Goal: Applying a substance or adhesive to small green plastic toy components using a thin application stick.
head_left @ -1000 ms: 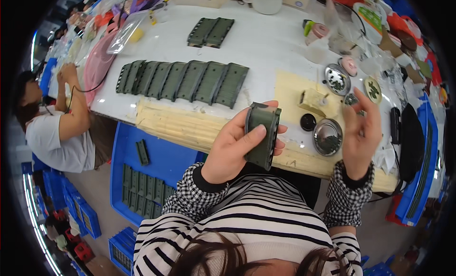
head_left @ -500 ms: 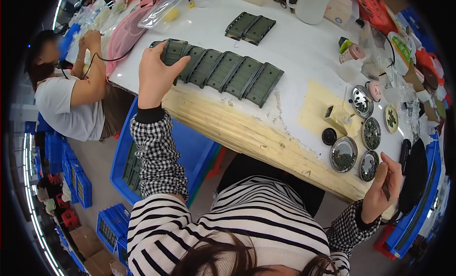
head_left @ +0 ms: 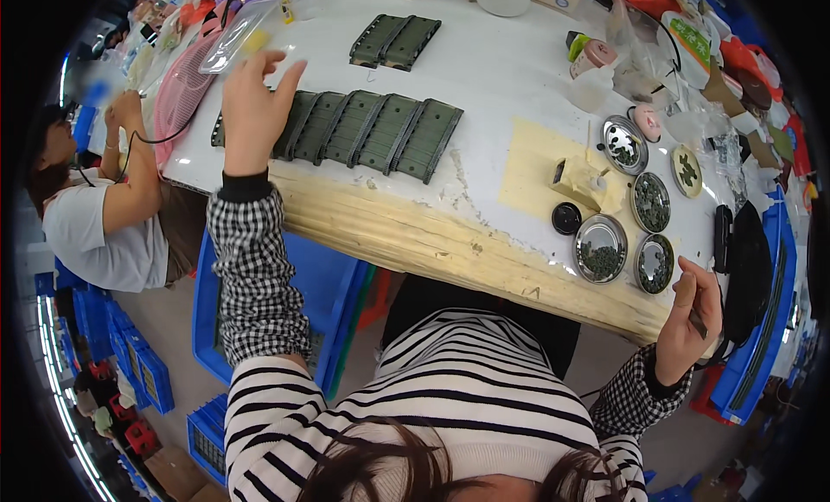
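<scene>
My left hand (head_left: 255, 113) is raised over the left part of a row of dark green ribbed panels (head_left: 372, 132). Its thumb and fingers are apart, with nothing visible between them. The hand and wrist hide part of the row; whether they touch it I cannot tell. A smaller pair of matching green panels (head_left: 395, 42) lies farther back. At the table's right front corner, my right hand (head_left: 689, 322) has curled fingers, the thumb close to the index finger. What it may hold is hidden. Nearest it is a round metal dish (head_left: 654, 263) of small dark green pieces.
More metal dishes (head_left: 600, 248) of small pieces stand at the right, with a black round cap (head_left: 566, 218) and a yellow box-like holder (head_left: 588, 182). Bags and a pink cup (head_left: 592, 59) crowd the back right. A blue bin (head_left: 333, 281) sits below; a co-worker (head_left: 108, 221) is at left.
The whole view has shifted, so the table things appear farther left and higher. My left hand has lifted toward the far side of the panels, thumb and fingers spread. My right hand stays much the same.
</scene>
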The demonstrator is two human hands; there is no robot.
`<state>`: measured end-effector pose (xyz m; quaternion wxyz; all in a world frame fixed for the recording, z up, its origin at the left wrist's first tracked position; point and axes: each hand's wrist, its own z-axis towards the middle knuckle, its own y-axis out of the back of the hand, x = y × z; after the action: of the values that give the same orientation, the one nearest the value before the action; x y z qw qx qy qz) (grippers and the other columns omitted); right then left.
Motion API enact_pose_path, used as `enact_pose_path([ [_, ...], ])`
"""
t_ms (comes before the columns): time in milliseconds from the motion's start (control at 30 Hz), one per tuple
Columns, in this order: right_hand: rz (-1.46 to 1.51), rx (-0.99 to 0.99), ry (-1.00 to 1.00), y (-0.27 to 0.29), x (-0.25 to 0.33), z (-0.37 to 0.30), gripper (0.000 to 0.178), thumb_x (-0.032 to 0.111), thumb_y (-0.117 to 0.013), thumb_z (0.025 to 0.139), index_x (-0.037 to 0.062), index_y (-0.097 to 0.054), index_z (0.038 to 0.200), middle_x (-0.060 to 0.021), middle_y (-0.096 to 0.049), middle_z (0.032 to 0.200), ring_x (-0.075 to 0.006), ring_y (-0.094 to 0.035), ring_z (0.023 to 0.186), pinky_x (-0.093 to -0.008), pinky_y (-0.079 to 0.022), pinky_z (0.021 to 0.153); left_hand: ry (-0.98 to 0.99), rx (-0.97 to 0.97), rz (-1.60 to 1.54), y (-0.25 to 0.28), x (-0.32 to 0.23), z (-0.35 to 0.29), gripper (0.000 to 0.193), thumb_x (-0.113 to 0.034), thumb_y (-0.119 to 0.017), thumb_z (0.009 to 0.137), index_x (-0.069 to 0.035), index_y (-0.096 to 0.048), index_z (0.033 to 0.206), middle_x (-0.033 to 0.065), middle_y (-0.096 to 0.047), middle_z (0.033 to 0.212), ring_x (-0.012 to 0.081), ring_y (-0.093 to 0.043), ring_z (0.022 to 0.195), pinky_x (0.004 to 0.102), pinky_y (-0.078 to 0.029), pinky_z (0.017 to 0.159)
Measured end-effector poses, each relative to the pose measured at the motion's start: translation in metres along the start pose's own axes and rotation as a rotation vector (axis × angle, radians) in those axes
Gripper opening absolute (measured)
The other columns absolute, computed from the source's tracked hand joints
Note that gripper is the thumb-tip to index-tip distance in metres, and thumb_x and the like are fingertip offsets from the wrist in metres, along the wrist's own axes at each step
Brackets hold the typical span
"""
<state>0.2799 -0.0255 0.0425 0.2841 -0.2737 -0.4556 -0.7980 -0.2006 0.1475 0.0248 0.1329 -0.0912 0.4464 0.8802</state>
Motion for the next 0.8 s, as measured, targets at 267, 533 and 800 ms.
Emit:
enact_pose_path([
  [267, 0.05, -0.093, -0.108, 0.009, 0.009, -0.018, 0.092, 0.065, -0.007, 0.096, -0.0064, -0.065, 0.09, -0.0091, -0.056, 0.074, -0.0134, -0.051, 0.063, -0.0247, -0.041, 0.059, -0.014, 0.758, 0.027, -0.111, 0.007, 0.108, 0.059, -0.06, -0.056, 0.087, -0.002, -0.065, 0.088, 0.0062, -0.057, 0.072, 0.0162, -0.052, 0.066, 0.0311, -0.042, 0.064],
  [533, 0.162, 0.111, -0.105, 0.024, 0.008, -0.018, 0.08, 0.063, -0.025, 0.093, -0.0041, -0.069, 0.094, -0.0126, -0.064, 0.079, -0.0207, -0.061, 0.075, -0.0316, -0.05, 0.073, 0.303, 0.357, -0.64, -0.073, 0.012, 0.085, 0.043, -0.031, -0.073, 0.085, 0.0, -0.06, 0.111, 0.009, -0.066, 0.089, 0.0131, -0.062, 0.081, 0.0241, -0.048, 0.069],
  [800, 0.317, 0.277, -0.151, -0.026, 0.0, -0.011, 0.024, -0.005, -0.071, 0.077, -0.0032, -0.069, 0.101, -0.0125, -0.067, 0.089, -0.0158, -0.063, 0.078, -0.0241, -0.049, 0.071, 0.635, 0.413, -1.662, 0.026, -0.033, 0.018, 0.038, -0.013, -0.052, 0.098, 0.007, -0.046, 0.13, 0.0143, -0.057, 0.126, 0.0249, -0.056, 0.116, 0.0338, -0.046, 0.1],
])
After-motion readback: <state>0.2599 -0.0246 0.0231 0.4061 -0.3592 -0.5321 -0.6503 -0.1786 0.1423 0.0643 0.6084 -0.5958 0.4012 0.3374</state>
